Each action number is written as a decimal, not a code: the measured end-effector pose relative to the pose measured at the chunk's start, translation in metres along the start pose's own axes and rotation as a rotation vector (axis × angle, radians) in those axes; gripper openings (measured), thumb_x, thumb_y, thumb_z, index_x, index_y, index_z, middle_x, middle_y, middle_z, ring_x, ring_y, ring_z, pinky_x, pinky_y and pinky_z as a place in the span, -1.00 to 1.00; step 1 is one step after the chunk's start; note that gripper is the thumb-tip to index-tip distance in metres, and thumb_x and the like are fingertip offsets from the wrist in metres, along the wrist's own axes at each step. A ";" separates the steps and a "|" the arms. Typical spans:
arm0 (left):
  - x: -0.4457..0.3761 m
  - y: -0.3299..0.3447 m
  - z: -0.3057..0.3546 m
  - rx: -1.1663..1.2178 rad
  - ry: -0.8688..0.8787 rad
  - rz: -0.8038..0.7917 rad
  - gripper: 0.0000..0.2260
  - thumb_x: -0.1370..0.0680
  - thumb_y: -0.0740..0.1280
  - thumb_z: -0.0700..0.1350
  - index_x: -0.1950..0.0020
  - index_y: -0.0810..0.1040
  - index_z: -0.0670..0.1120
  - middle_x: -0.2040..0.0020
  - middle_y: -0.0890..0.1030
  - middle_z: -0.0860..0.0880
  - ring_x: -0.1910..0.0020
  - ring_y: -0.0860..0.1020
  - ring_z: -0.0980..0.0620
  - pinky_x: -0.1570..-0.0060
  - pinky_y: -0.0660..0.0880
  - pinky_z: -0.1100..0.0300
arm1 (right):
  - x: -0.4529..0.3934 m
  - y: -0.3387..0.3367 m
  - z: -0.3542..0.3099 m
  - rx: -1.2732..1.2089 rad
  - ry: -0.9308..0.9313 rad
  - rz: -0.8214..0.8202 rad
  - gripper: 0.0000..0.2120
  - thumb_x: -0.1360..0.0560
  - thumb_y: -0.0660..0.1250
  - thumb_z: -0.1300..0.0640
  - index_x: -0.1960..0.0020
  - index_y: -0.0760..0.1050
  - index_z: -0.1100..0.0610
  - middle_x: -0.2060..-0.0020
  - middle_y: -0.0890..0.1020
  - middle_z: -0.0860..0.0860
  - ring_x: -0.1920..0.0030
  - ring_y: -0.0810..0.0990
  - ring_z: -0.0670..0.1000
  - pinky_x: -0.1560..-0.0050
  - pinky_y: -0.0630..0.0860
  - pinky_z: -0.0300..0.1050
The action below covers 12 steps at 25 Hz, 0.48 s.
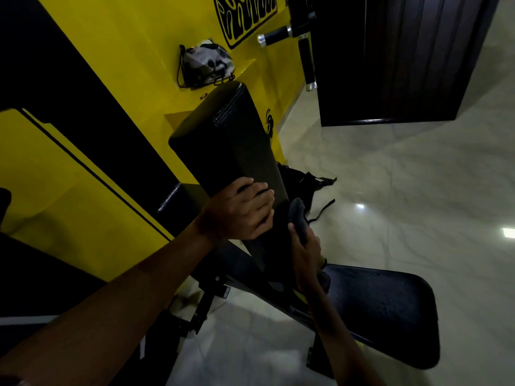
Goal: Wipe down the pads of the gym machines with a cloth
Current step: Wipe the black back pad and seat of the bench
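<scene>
Head view, one frame, dim light: my left hand [245,208] was curled over the lower end of the black backrest pad [225,143], fingers wrapped across its face and gripping it; the pad stood tilted, its top end toward the yellow wall [125,45]. My right hand [305,252] was at the pad's right edge, just below the left hand, closed around a dark cloth [299,215] that bunched up above the thumb and lay against the pad's side. Below both hands, the black seat pad [390,310] of the same bench, lying flatter, on a black frame [206,305]. On the pale marble floor [418,190], behind the bench, a black bag with loose straps [312,182]. On a yellow ledge beside the top of the backrest, a grey-and-white drawstring bag [206,64]. Further up, two black handle grips with metal ends [306,62], and a dark wooden door [404,57] to the right
</scene>
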<state>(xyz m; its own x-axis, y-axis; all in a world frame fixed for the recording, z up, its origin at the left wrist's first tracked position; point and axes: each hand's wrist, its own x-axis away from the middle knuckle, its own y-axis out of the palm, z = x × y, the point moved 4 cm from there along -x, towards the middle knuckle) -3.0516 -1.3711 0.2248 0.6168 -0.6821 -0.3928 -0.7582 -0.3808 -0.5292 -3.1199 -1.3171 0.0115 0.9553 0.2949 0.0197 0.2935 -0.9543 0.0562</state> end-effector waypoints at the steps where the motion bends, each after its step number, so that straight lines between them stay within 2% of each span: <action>1: -0.001 0.000 0.000 0.000 -0.004 0.003 -0.76 -0.48 0.26 -0.05 0.16 0.70 -0.10 0.10 0.69 0.01 0.05 0.62 0.04 -0.05 0.35 0.14 | 0.006 0.002 0.003 0.022 -0.064 -0.005 -0.54 -0.50 0.13 -0.26 -0.20 0.47 0.04 -0.03 0.58 0.02 -0.03 0.55 0.04 -0.01 0.52 0.07; 3: 0.000 0.000 0.001 0.015 -0.003 0.011 -0.77 -0.47 0.27 -0.05 0.16 0.70 -0.11 0.11 0.69 0.01 0.05 0.61 0.04 -0.05 0.35 0.15 | 0.021 0.000 0.016 0.016 -0.079 -0.037 -0.53 -0.53 0.12 -0.25 -0.24 0.43 0.06 -0.08 0.55 0.02 -0.08 0.53 0.03 -0.06 0.50 0.04; 7: 0.000 0.001 0.001 0.005 -0.003 0.032 -0.77 -0.46 0.27 -0.05 0.17 0.70 -0.11 0.12 0.70 0.00 0.03 0.57 0.03 -0.04 0.34 0.14 | -0.004 -0.003 0.026 -0.019 0.224 -0.044 -0.62 -0.59 0.16 -0.09 -0.30 0.42 0.09 -0.14 0.55 0.04 -0.16 0.52 0.08 -0.19 0.48 0.08; 9: 0.001 0.001 0.000 0.002 -0.006 0.029 -0.77 -0.47 0.27 -0.05 0.17 0.70 -0.11 0.11 0.69 -0.01 0.00 0.54 0.03 -0.05 0.34 0.14 | -0.019 -0.001 0.006 0.068 0.129 -0.019 -0.59 -0.56 0.13 -0.16 -0.28 0.42 0.05 -0.11 0.56 0.03 -0.13 0.52 0.10 -0.16 0.48 0.12; 12: 0.002 0.003 0.000 0.006 -0.001 0.001 -0.76 -0.48 0.26 -0.05 0.17 0.70 -0.11 0.11 0.69 -0.01 0.06 0.63 0.02 -0.04 0.35 0.14 | 0.005 0.003 -0.007 0.133 -0.139 0.001 -0.47 -0.50 0.05 -0.25 -0.29 0.41 0.08 -0.10 0.56 0.05 -0.07 0.52 0.09 -0.04 0.50 0.13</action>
<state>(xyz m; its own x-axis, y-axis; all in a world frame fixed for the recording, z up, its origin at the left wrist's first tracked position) -3.0524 -1.3738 0.2219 0.6163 -0.6816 -0.3945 -0.7576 -0.3764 -0.5332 -3.1150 -1.3180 0.0188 0.9484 0.2938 -0.1190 0.2863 -0.9551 -0.0761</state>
